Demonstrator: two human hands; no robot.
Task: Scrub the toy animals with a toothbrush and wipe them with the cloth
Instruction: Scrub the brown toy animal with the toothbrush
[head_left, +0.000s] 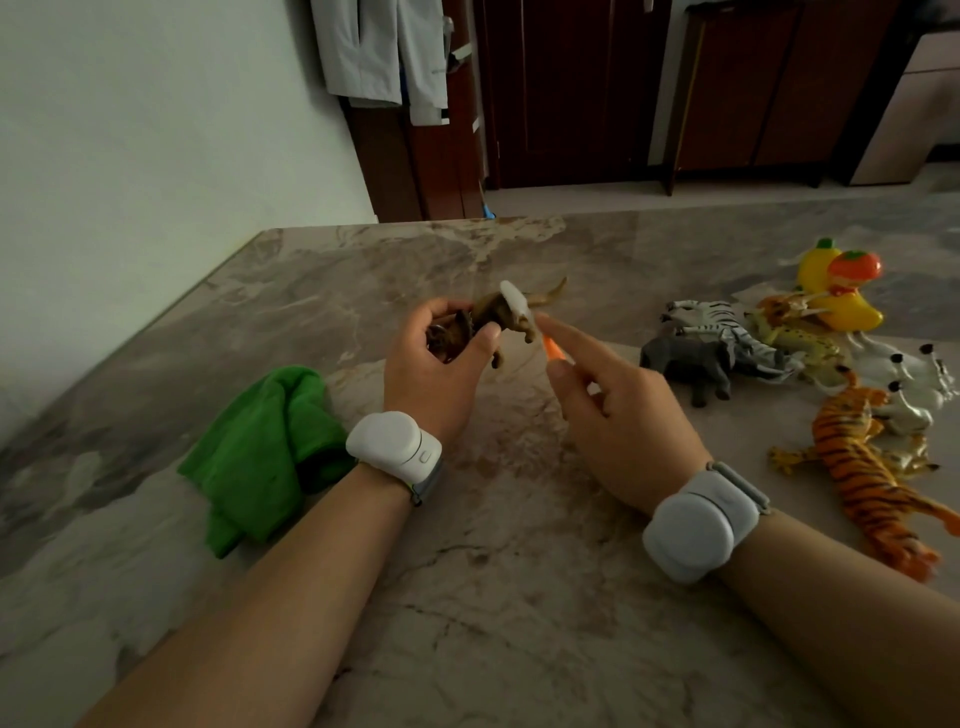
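The left hand (436, 364) is curled round a brown lion (501, 312), thumb pressed against its flank and fingers wrapped behind its head end, holding it above the table (467, 597). The right hand (618, 415) pinches the orange handle of a toothbrush (514, 300) between thumb and fingers, with the forefinger stretched out along it. The white brush head lies on the lion's back.

There is one lion, one toothbrush and one green cloth (265, 457), which lies crumpled left of the lion and nearer the person, by the left forearm. Each wrist carries one white band (393, 441).

Right of the lion lies a heap of toys: one grey elephant (691, 364) standing closest, one tiger (862, 467) on its side nearer the person, a zebra (711, 314), a spotted cat (800, 338), a white animal (914, 379) and yellow fruit toys (841, 296) furthest off. They overlap, so the full count cannot be told.

The table's far edge runs beyond the lion, and its left edge slants past the cloth along the wall. Bare marble lies between lion and elephant and, nearer the person, between the forearms.
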